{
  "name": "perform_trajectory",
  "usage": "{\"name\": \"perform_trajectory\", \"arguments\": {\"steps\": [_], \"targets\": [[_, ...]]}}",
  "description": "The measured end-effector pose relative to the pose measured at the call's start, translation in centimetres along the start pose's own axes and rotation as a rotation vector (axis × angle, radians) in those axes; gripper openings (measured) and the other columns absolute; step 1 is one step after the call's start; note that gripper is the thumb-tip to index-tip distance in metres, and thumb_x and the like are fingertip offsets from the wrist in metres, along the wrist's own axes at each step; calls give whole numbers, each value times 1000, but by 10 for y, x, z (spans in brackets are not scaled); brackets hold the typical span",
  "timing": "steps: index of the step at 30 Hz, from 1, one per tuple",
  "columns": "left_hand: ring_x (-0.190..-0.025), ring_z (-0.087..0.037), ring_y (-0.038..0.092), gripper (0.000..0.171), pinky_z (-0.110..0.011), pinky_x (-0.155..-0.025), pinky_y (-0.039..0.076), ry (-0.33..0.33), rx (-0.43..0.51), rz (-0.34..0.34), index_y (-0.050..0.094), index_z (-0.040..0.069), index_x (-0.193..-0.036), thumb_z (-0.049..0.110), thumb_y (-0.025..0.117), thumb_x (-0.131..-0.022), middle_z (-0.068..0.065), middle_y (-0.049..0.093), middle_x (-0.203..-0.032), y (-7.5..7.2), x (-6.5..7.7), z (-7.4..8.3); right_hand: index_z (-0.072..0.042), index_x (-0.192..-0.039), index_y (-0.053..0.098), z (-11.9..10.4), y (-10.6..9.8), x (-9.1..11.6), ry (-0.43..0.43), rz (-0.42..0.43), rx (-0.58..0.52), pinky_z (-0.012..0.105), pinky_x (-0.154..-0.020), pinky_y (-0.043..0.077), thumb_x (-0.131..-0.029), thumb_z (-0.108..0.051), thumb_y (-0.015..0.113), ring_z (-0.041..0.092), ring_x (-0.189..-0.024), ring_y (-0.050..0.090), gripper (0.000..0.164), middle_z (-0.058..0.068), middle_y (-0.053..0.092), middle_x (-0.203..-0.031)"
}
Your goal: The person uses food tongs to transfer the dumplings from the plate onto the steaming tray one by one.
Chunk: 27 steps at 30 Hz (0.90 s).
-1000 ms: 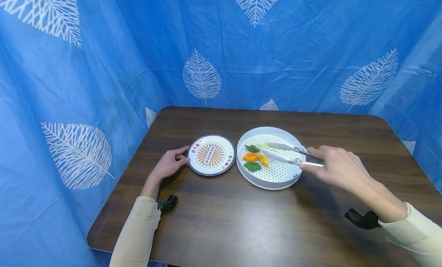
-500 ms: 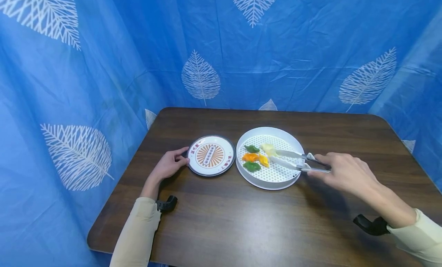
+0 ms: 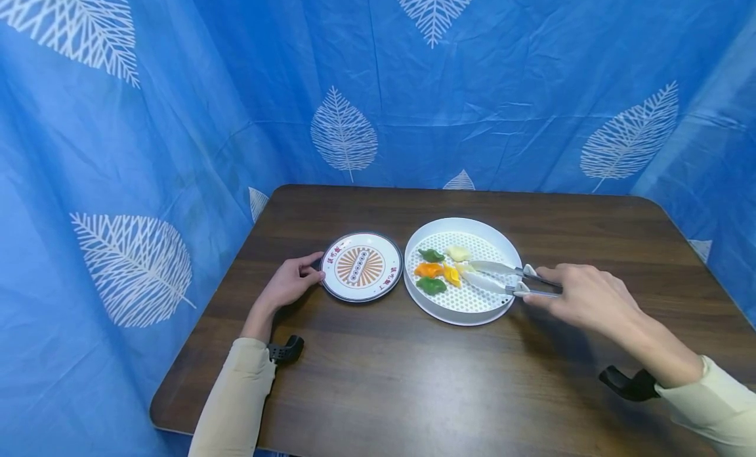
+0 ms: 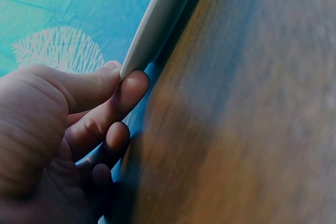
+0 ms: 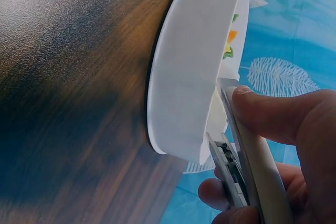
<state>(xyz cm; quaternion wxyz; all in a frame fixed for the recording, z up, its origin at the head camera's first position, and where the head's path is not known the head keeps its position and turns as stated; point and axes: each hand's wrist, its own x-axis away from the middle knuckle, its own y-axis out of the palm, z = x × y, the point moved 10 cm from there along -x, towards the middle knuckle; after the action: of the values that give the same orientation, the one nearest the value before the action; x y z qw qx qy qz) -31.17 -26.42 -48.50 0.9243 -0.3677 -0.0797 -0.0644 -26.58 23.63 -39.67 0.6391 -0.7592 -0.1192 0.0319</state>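
Observation:
My left hand (image 3: 291, 283) pinches the near-left rim of a round white plate (image 3: 382, 247) with an orange sunburst print, thumb on top and fingers below in the left wrist view. In my right hand (image 3: 587, 296) is a pair of metal tongs (image 3: 496, 268), arms spread. Their tips reach into a round white steamer tray (image 3: 466, 319) with a perforated floor. Beside the tips lies a yellow dumpling-shaped piece (image 3: 451, 276); a pale one (image 3: 457, 253) sits just behind. An orange piece (image 3: 428, 269) and two green pieces (image 3: 432, 286) are farther left.
All of it stands on a dark brown wooden table (image 3: 413, 391) with rounded corners. The plate and the tray are side by side, rims close together. Blue curtains (image 3: 508, 83) with white leaf prints hang behind and at the left.
The tongs have drawn back right from the pale piece, then shifted slightly left and down toward the yellow one. The pale piece lies a little farther right. My left hand stays on the plate.

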Motion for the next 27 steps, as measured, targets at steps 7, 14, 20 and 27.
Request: {"name": "perform_trajectory", "arguments": {"steps": [7,14,20,27], "targets": [[-86,-24,60,60,-40,-91,44,5,-4,-1,47,17,-156,30,67,-101,-5,71,-89,-1,1,1,-7,-145,59,-1,-6,2,3,11,-16,48,-63,51,-84,-82,59,49,-110,63,96,32,59,-138],[-86,-23,60,59,-39,-89,44,5,-7,-2,47,17,-156,30,66,-102,-5,72,-91,-2,2,0,-8,-146,58,-23,-14,2,-2,76,-104,65,-81,50,-87,-79,57,53,-121,58,93,30,59,-141],[-85,-23,60,59,-39,-89,43,16,2,-2,47,17,-156,30,66,-102,-5,72,-90,0,1,1,-9,-143,62,-51,-2,6,6,123,-209,56,-79,50,-88,-76,61,46,-114,63,86,27,62,-139],[-84,-24,60,60,-39,-89,44,-1,12,-11,46,18,-156,30,67,-101,-6,70,-88,1,0,-1,-3,-141,62,-94,19,7,-57,153,-323,54,-86,52,-95,-53,68,40,-111,66,68,25,65,-136]]}}
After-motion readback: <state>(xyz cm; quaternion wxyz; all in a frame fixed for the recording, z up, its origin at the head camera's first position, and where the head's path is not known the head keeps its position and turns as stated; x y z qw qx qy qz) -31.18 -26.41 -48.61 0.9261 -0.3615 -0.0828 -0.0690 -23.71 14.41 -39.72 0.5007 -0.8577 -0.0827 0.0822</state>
